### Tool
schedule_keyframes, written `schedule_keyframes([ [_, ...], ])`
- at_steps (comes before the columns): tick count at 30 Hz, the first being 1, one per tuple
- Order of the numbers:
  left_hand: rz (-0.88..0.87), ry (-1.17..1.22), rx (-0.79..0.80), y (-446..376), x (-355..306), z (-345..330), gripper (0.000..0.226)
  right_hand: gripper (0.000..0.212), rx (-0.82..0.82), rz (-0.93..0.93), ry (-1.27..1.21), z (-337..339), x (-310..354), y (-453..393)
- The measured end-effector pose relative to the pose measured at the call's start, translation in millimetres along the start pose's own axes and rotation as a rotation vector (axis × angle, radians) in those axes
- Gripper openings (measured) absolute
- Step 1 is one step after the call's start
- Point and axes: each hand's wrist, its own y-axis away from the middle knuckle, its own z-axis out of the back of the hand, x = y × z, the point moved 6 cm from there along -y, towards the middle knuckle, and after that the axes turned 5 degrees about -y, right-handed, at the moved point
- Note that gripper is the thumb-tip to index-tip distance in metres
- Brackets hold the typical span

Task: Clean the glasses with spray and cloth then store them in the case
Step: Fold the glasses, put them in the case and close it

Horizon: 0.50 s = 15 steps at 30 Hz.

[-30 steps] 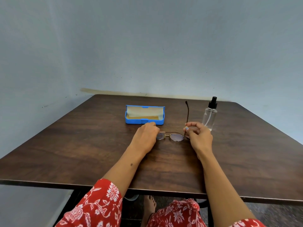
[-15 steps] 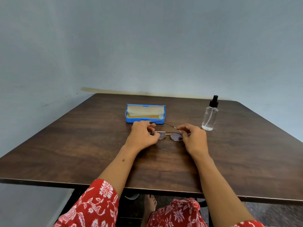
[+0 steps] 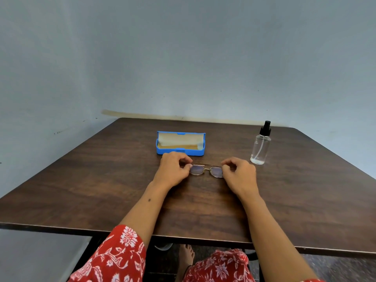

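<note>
Holding thin gold-rimmed glasses [image 3: 206, 170] by both ends, temples seemingly folded. Left hand [image 3: 173, 171] pinches left hinge, right hand [image 3: 239, 174] pinches right hinge. Glasses low over dark wooden tabletop [image 3: 101, 176] centre, between hands. Keep fingertips off lenses; lift level toward open blue plastic case [image 3: 180, 143], just beyond, toward far edge. Clear spray bottle [image 3: 261, 146] stands near right edge.

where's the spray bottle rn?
In the head view, the clear plastic spray bottle with a black nozzle stands upright on the dark wooden table, right of the open blue glasses case, just beyond the right hand.
</note>
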Motion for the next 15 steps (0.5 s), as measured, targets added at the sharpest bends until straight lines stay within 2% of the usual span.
schedule_keyframes([
  [5, 0.082, 0.116, -0.148, 0, 7, 7, 0.008, 0.025, 0.011, -0.027, -0.185, 3, 0, 1],
  [15, 0.394, 0.586, -0.114, -1, 29, 0, 0.019, 0.038, 0.030, -0.099, -0.383, 2, -8, -2],
])
